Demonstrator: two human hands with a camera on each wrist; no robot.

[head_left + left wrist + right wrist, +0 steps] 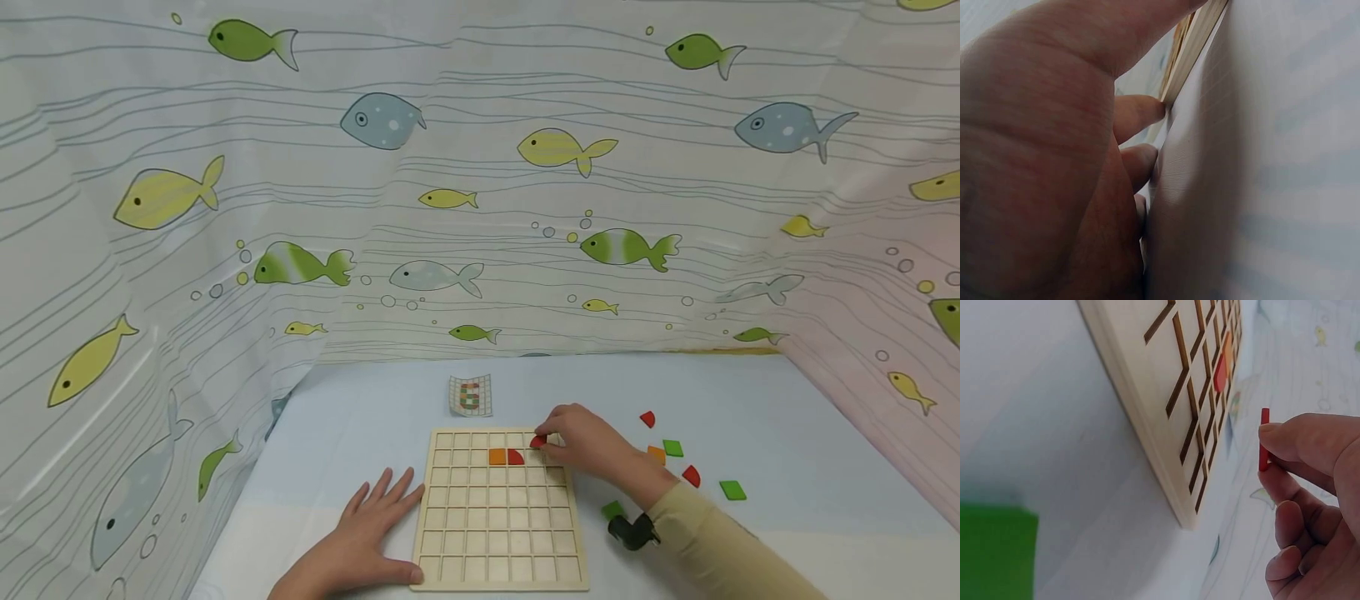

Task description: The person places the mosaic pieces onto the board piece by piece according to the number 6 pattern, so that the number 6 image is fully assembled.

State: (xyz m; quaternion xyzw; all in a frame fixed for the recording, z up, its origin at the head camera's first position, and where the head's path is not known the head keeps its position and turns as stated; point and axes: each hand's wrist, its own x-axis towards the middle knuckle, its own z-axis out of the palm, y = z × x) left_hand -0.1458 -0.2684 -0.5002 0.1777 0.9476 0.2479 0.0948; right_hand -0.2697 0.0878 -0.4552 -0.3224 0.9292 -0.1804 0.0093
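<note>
Over the board point(498, 521), right hand point(587, 440) pinches a red piece point(537, 442), apparently mid-placement, likely needing lowering flat; left hand point(367, 533) spread alongside.

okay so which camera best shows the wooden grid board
The head view: the wooden grid board appears nearly whole, the right hand hiding a little near its upper right corner. The right wrist view shows part, steeply slanted; the left wrist view, just a sliver of edge.
</note>
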